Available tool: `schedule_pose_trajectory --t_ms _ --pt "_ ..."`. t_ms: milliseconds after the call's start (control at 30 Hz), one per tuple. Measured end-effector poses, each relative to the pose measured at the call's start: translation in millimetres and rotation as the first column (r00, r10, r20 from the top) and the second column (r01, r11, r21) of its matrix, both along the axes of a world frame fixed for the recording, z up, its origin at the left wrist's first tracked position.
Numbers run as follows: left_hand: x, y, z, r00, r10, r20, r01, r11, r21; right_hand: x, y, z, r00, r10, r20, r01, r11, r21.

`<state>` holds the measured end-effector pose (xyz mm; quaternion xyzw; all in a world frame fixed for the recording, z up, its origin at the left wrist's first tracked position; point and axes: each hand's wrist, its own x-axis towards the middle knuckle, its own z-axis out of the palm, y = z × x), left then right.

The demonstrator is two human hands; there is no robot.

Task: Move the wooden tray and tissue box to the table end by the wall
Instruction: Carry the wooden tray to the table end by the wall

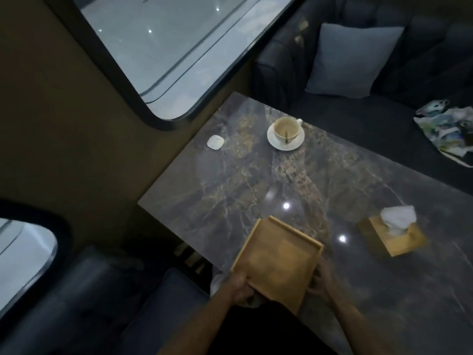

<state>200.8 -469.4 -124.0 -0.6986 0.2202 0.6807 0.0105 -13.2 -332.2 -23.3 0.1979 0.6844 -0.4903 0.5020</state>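
Note:
An empty square wooden tray (pixel 277 260) is at the near edge of the dark marble table (pixel 256 185). My left hand (pixel 242 288) grips its near left corner and my right hand (pixel 323 280) grips its right side. Whether the tray rests on the table or is lifted slightly, I cannot tell. A wooden tissue box (pixel 393 235) with a white tissue sticking up stands on the table to the right of the tray, apart from both hands.
A cup on a saucer (pixel 286 133) and a small white dish (pixel 215 142) sit at the table's far end, near the tan wall (pixel 76 149) with windows. A dark sofa holds a grey cushion (pixel 353 60) and a patterned cloth (pixel 448 131).

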Motion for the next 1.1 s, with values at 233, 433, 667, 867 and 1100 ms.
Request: schedule_pose_trajectory --t_ms 233,433,667,867,1100 --pt "-4.7 -123.1 96.5 0.97 -0.229 -0.081 0.239 0.958 0.156 29.6 -97.0 -16.7 0.982 -0.188 -0.003 0.188 0.979 0.079" --pt "25.5 -250.2 103.5 0.984 -0.174 -0.03 0.175 0.984 0.032 67.7 -216.7 0.5 0.981 -0.174 -0.084 0.172 0.985 -0.028" --pt "45.6 -350.0 103.6 0.995 -0.045 -0.085 0.047 0.999 0.021 73.5 -327.0 -5.0 0.99 -0.076 -0.118 0.059 0.988 -0.142" --pt "45.8 -393.6 105.6 0.998 0.037 -0.058 -0.039 0.998 -0.039 75.7 -374.7 -15.1 0.989 -0.138 0.063 0.145 0.981 -0.129" --pt "30.3 -414.4 103.2 0.996 0.048 -0.079 -0.053 0.996 -0.066 63.6 -402.8 1.2 0.981 -0.186 0.057 0.193 0.96 -0.202"
